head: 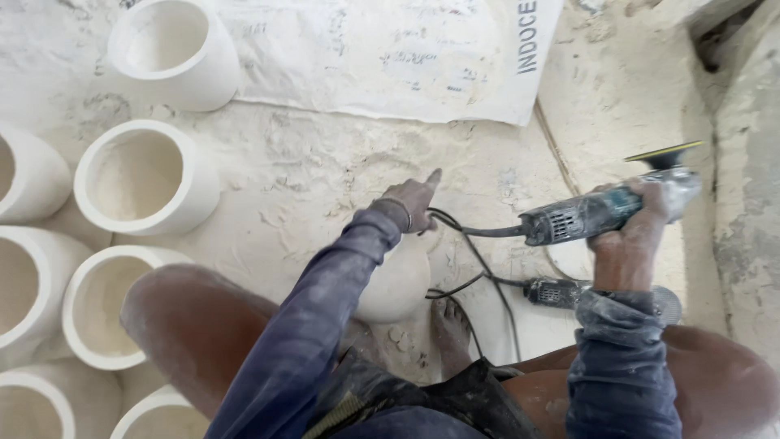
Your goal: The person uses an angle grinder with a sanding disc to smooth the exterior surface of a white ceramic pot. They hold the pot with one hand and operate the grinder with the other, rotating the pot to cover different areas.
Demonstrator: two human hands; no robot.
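Note:
My right hand (pixel 634 236) grips a dusty teal angle grinder (pixel 605 210), lifted at the right with its disc (pixel 662 153) pointing up. The black cord (pixel 475 244) runs from it toward my left hand (pixel 413 203). That hand rests on top of a rounded white pot (pixel 398 280) set between my knees, index finger stretched out, fingers beside the cord. Both sleeves are dark blue and dusty.
Several white cylindrical pots (pixel 146 179) stand open-mouthed along the left side. A dusty white sack (pixel 390 57) lies flat at the top. A second grinder (pixel 561 293) lies on the powdery floor by my right knee. A grey wall (pixel 747 203) rises at the right.

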